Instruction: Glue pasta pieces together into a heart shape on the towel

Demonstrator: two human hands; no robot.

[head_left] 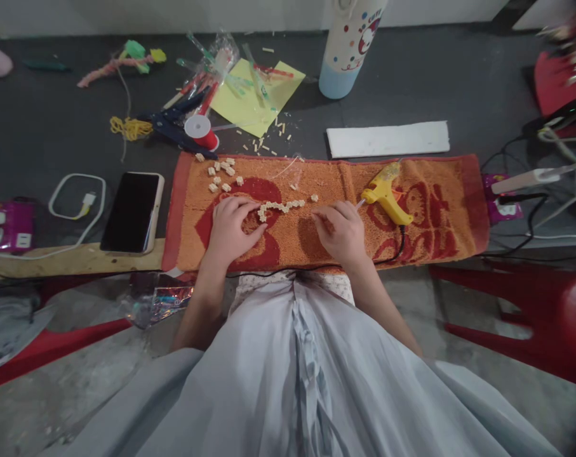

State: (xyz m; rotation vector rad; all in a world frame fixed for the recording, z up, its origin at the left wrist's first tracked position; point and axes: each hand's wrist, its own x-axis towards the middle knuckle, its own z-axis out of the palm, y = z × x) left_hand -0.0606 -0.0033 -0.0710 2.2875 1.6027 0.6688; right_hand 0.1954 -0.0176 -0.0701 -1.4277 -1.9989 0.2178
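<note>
An orange towel [316, 244] with red figures lies along the table's front edge. On it a bent chain of small cream pieces [282, 207] runs between my hands. My left hand [235, 228] rests on the towel, thumb and fingers apart at the chain's left end, with nothing visible in it. My right hand [341, 231] is on the towel right of the chain, its fingers apart and holding nothing. One loose cream piece [314, 198] lies just above it. Several more cream pieces [226, 187] lie at the towel's upper left. A yellow glue gun [387, 195] lies right of my right hand.
Left of the towel are a phone [131, 212] and a white cable [54, 197]. Behind it stand a red thread spool [202, 132], dark pliers [173, 127], yellow paper [235, 101], a white strip [387, 139] and a tall bottle [342, 63]. The glue gun's cord crosses the towel's front.
</note>
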